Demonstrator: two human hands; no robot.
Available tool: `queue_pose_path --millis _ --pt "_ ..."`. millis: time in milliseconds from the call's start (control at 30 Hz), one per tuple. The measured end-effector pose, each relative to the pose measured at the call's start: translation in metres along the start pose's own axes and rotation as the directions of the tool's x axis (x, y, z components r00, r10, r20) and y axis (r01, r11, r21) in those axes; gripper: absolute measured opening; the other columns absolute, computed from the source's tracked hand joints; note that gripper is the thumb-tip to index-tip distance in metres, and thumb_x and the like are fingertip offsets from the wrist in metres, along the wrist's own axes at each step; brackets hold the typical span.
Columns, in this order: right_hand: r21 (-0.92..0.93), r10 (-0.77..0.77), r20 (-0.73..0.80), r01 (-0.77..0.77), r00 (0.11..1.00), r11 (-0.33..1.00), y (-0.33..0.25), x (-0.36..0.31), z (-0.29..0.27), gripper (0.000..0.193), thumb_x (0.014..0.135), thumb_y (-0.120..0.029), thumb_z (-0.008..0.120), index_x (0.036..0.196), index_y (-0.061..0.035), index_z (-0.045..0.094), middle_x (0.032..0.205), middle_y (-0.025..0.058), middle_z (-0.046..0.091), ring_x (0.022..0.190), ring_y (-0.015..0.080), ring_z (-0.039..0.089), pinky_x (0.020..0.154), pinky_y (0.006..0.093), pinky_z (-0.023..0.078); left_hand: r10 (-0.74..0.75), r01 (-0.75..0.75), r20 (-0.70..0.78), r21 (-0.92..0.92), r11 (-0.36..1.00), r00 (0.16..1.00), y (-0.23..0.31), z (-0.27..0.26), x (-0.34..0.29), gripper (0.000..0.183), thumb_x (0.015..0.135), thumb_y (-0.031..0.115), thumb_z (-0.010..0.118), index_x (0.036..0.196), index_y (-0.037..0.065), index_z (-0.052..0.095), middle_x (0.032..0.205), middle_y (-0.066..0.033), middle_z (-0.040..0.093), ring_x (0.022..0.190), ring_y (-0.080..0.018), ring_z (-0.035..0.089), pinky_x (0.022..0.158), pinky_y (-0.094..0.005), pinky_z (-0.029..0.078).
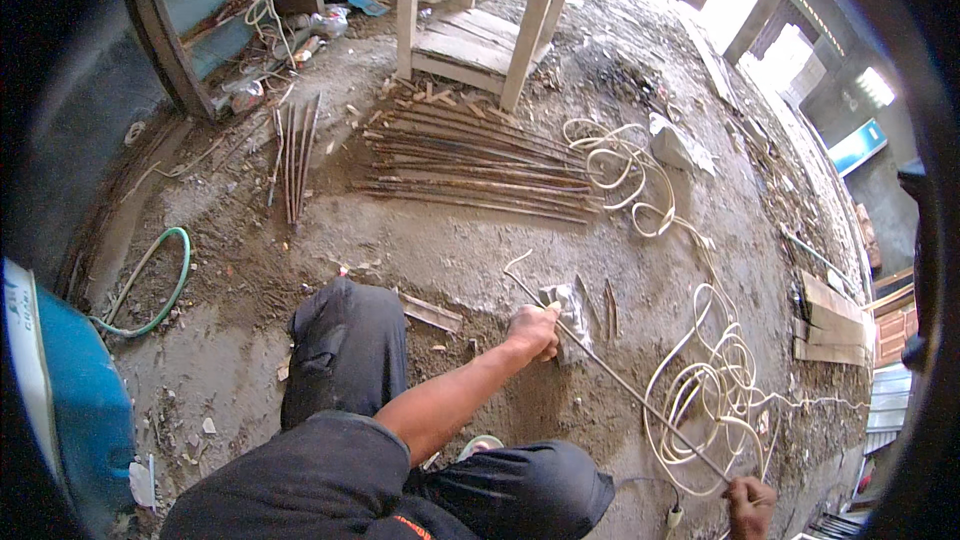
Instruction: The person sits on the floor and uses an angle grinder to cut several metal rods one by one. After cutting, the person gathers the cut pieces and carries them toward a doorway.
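Note:
A long thin metal rod (625,386) runs slantwise in front of me, its far end bent into a small hook. My left hand (534,331) is closed round it a short way below the hook. Near the lower right edge, my right hand (750,507) grips the rod's other end. Just beyond my left hand, a crumpled-looking silvery grey thing (568,312) sits on the dirt; its kind is unclear, partly hidden by the hand and rod. A loose coil of cream cable (700,390) lies under the rod's lower half.
Several rusty rods (470,162) lie side by side ahead, and a smaller bunch of rods (296,155) to their left. A wooden stand (470,50) rises behind them. At the left are a blue container (85,410) and a green hose (180,275). Wooden boards (832,322) lie far right.

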State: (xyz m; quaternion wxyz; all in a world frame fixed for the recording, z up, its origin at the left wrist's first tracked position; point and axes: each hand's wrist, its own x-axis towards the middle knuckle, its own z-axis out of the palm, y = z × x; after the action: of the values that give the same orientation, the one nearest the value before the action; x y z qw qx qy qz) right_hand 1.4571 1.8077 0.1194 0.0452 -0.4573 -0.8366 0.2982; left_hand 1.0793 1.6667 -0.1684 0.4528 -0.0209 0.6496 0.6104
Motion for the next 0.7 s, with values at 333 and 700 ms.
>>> queue_pose_path --millis 333,700 --pt "-0.144 0.282 0.158 -0.261 0.946 0.955 -0.072 0.054 -0.052 0.038 0.092 -0.029 0.063 0.069 0.0002 0.069 0.055 -0.0012 0.054 0.047 0.0064 0.043 0.045 0.0268 0.029 0.894 -0.74 0.197 0.645 0.191 0.403 -0.014 0.042 -0.029 0.038 0.098 0.038 0.055 0.071 0.013 0.065 0.077 -0.0058 0.063 0.085 -0.0259 0.059 0.085 -0.0427 0.038" --pt "-0.507 -0.157 0.033 0.152 0.987 0.849 -0.139 0.154 0.048 0.031 0.096 -0.03 0.062 0.089 -0.0003 0.068 0.072 0.0218 0.061 0.062 0.032 0.058 0.06 0.0424 0.043 0.733 -0.497 -0.077 0.687 0.53 0.676 -0.02 -0.014 0.076 0.058 0.102 0.039 0.044 0.066 0.002 0.07 0.071 -0.0245 0.067 0.075 -0.0438 0.067 0.079 -0.0486 0.051"
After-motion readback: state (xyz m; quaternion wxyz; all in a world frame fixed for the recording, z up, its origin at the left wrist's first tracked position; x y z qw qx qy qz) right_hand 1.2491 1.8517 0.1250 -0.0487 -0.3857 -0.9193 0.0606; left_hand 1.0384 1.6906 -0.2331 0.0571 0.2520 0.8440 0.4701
